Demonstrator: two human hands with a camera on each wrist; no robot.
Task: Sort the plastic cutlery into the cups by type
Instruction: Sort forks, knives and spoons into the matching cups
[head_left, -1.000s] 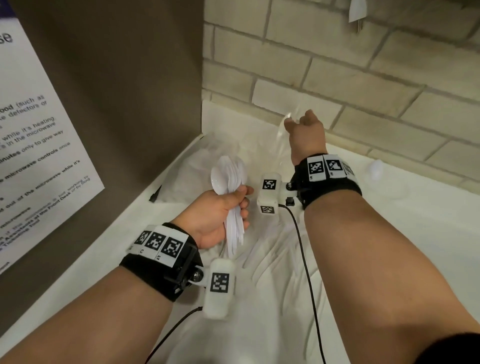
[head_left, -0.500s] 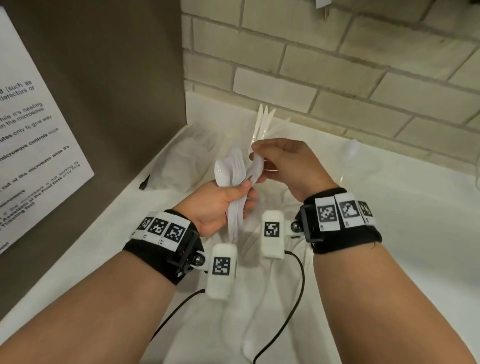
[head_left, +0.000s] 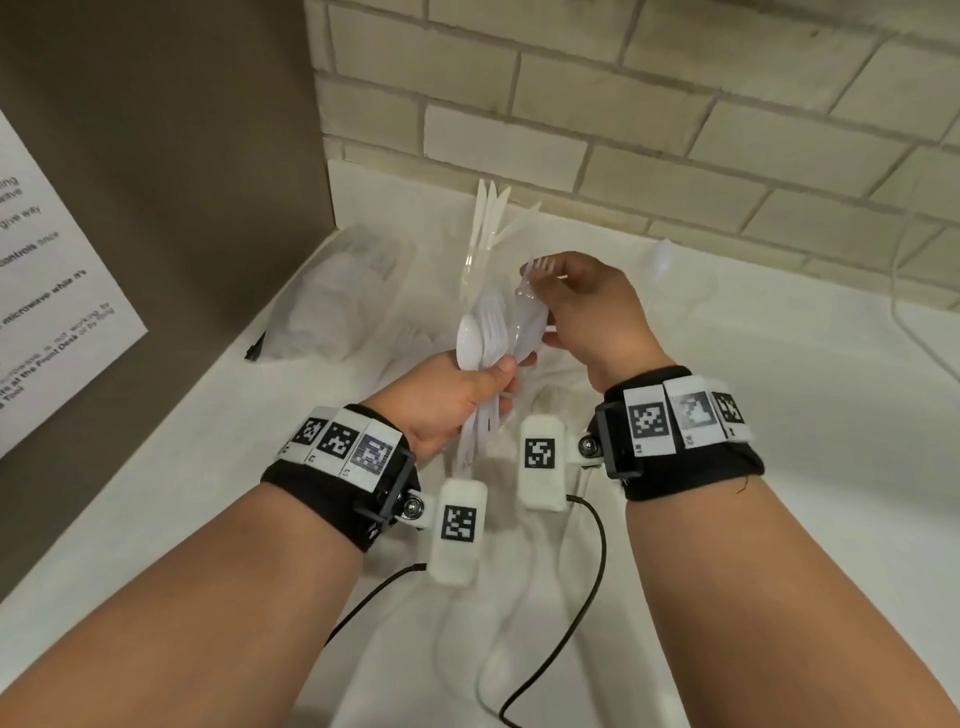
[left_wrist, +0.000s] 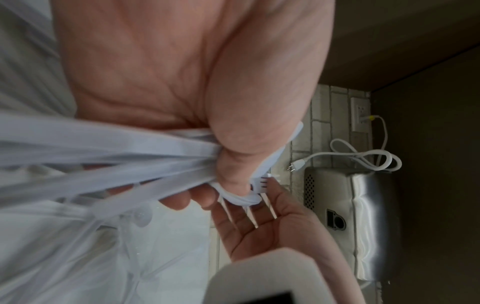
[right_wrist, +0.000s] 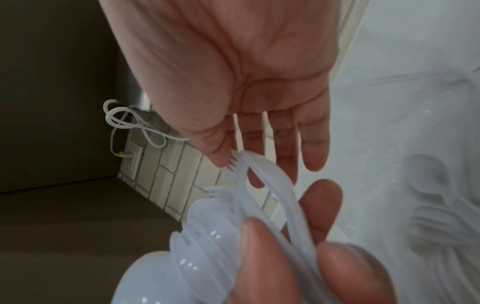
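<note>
My left hand (head_left: 467, 395) grips a bundle of white plastic spoons and forks (head_left: 480, 343) by the handles, heads up; the left wrist view shows the handles (left_wrist: 103, 160) fanning out under my thumb. My right hand (head_left: 566, 301) is right beside the bundle's top and pinches the head of one fork (head_left: 535, 273) between thumb and forefinger (right_wrist: 221, 160), other fingers straight. Behind the hands a clear cup (head_left: 475, 270) holds white knives (head_left: 488, 213). A second clear cup (head_left: 662, 260) stands at the right by the wall; its contents are unclear.
More white cutlery (head_left: 498, 649) lies on the white counter (head_left: 805, 467) under my wrists. A clear plastic bag (head_left: 337, 301) sits at the back left against a brown panel (head_left: 182, 208) with a paper notice (head_left: 52, 322). Brick wall (head_left: 675, 130) behind; a white cord (head_left: 904, 322) at right.
My right hand came back from the far cup by the wall to the bundle in my left hand and now pinches a fork at its top. The left hand kept its grip.
</note>
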